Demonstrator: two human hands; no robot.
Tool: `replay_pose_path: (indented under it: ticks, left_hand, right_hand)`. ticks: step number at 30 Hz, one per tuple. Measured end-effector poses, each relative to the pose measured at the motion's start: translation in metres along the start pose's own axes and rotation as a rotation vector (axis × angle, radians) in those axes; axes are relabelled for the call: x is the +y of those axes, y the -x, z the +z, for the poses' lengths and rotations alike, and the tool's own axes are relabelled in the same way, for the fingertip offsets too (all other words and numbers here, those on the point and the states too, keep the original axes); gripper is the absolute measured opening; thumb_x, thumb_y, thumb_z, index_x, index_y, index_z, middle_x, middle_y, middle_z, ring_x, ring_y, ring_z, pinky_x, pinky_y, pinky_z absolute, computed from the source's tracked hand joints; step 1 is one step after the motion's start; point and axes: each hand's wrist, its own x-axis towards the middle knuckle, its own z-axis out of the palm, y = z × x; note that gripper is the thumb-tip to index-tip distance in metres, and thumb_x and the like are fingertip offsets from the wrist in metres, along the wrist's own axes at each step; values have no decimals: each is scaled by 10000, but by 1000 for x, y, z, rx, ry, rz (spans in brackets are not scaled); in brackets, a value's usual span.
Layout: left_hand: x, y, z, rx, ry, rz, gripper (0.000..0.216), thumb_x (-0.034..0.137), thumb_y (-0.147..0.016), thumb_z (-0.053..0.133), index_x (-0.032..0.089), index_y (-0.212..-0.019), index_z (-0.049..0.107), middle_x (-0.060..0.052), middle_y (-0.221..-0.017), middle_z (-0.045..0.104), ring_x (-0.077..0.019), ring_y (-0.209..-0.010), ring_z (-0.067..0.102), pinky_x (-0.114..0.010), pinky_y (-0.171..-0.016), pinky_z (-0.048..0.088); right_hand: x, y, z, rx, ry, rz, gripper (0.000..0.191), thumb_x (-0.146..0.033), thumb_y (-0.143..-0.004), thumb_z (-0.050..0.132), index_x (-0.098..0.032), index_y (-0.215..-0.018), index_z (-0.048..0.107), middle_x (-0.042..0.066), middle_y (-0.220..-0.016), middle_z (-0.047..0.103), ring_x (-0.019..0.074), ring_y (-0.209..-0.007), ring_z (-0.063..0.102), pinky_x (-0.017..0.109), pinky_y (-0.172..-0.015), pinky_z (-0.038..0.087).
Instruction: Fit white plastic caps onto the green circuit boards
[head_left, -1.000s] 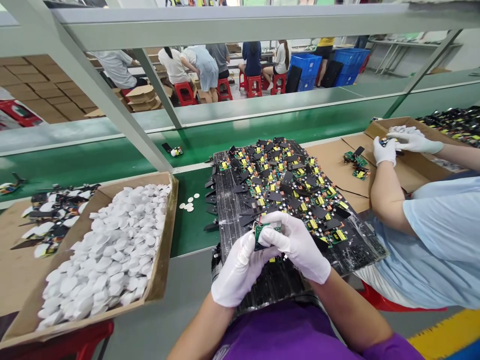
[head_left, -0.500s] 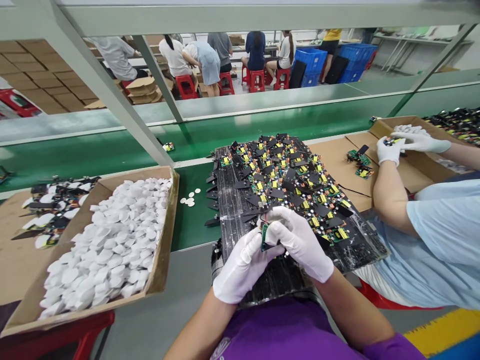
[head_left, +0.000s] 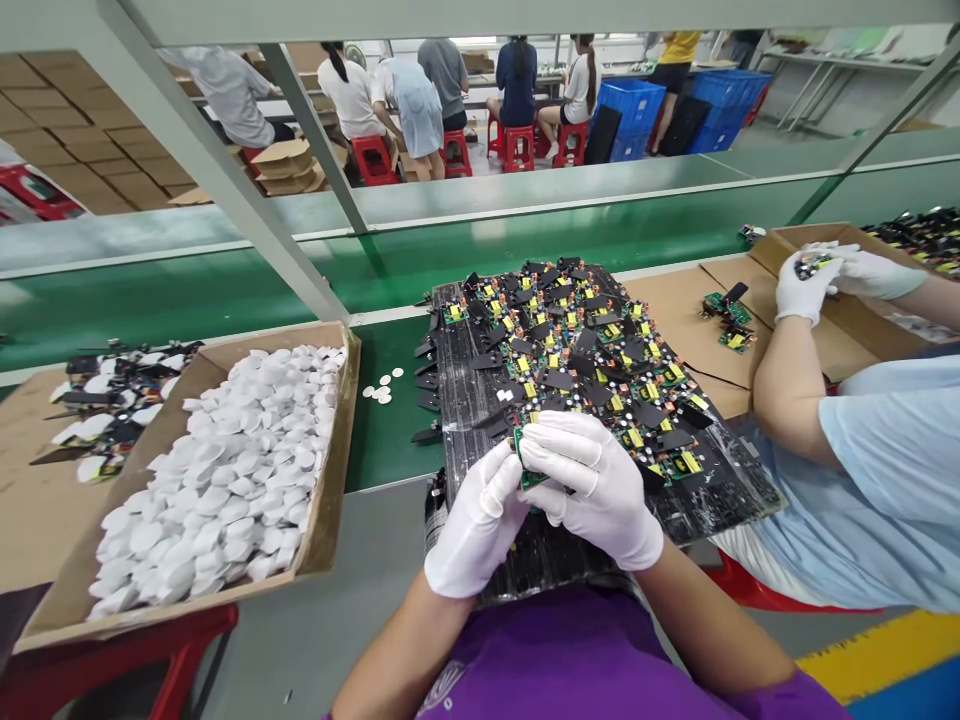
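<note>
Both my hands wear white gloves and meet around one small green circuit board (head_left: pixel 531 474), which they partly cover. My left hand (head_left: pixel 484 520) is closed on its left edge. Over its face and right side, the fingers of my right hand (head_left: pixel 592 485) are wrapped. Beneath and beyond them lies a black board (head_left: pixel 469 420) bearing rows of circuit boards (head_left: pixel 570 350) with yellow parts and black flaps. Left of it, a cardboard tray (head_left: pixel 341 440) holds a heap of white round pieces (head_left: pixel 225 470).
Several white discs (head_left: pixel 381 390) lie on the green surface. More assemblies (head_left: pixel 112 400) rest on cardboard at far left. To my right, a co-worker's gloved hands (head_left: pixel 817 280) hold a board over a carton (head_left: pixel 802 235). A metal post (head_left: pixel 217 170) slants down at left; the green conveyor (head_left: pixel 465 250) runs behind.
My right hand's fingers have closed further over the circuit board, which now shows less. The board on the conveyor behind the tray is out of sight. The view has shifted slightly.
</note>
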Motion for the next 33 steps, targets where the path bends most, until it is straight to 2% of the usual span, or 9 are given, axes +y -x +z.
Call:
replay_pose_path:
  ticks: [5,9,14,16,19,22,27,30,33]
  left_hand:
    - [1,-2,4,-51,74,-39,277,427,-841,726,190,-982,754,-50,-1007,719,-189,-970,634,-268,-859,514]
    - [2,-2,8,-31,182,-86,296,418,-813,761,180,-989,748,-25,-949,705,-110,-786,601,-188,-689,499]
    - [2,-2,13,17,321,-168,352,386,-731,840,152,-979,750,-14,-913,683,-67,-735,571,-137,-665,488]
    - [2,-2,14,17,322,-196,343,422,-745,821,156,-949,749,-17,-894,687,-76,-715,583,-156,-666,499]
    - [3,-3,13,-52,237,-235,442,567,-801,715,141,-917,741,-61,-899,709,-156,-785,648,-260,-754,547]
    - [5,-3,11,-62,86,-164,511,638,-839,620,152,-925,749,-74,-901,721,-224,-929,666,-345,-897,538]
    - [-1,-1,2,-4,-38,48,442,581,-896,576,200,-1045,741,-65,-1123,709,-229,-1181,576,-331,-1057,432]
    - [-4,-1,-1,39,-37,111,341,512,-863,662,214,-1012,735,-43,-1035,721,-214,-1022,631,-323,-951,489]
    - [-2,0,3,37,-16,87,323,499,-847,687,178,-839,722,-28,-830,698,-171,-788,625,-278,-760,524]
  right_hand:
    - [-2,-1,2,79,-50,9,565,-269,-855,737,-326,-1380,537,52,-1115,734,239,-1132,661,453,-995,551]
    - [-2,-4,4,62,-59,5,438,-290,-919,658,-277,-1344,552,90,-1150,704,240,-1170,637,465,-997,552]
    - [1,-4,7,154,3,-91,349,-185,-889,680,-240,-1230,628,75,-1044,715,232,-1139,641,443,-968,572]
    - [1,-3,5,134,-3,-65,348,-214,-903,665,-262,-1245,618,77,-1095,706,243,-1182,623,458,-992,556]
    - [1,-3,-1,4,-94,36,463,-367,-929,631,-246,-1364,530,126,-1269,646,260,-1263,579,464,-1039,528]
    - [3,-3,-4,-92,-130,63,460,-368,-928,635,-238,-1356,532,126,-1296,639,231,-1260,584,408,-1046,521]
    - [4,-3,2,-25,-55,29,388,-301,-922,650,-230,-1295,571,100,-1188,687,209,-1152,638,373,-986,542]
    - [4,-6,4,-33,68,-53,386,-344,-901,675,-212,-1254,590,93,-1138,709,230,-1136,636,406,-982,532]
    - [2,-8,2,-25,155,-92,374,-400,-882,687,-226,-1206,621,78,-1137,722,248,-1177,611,442,-1004,515]
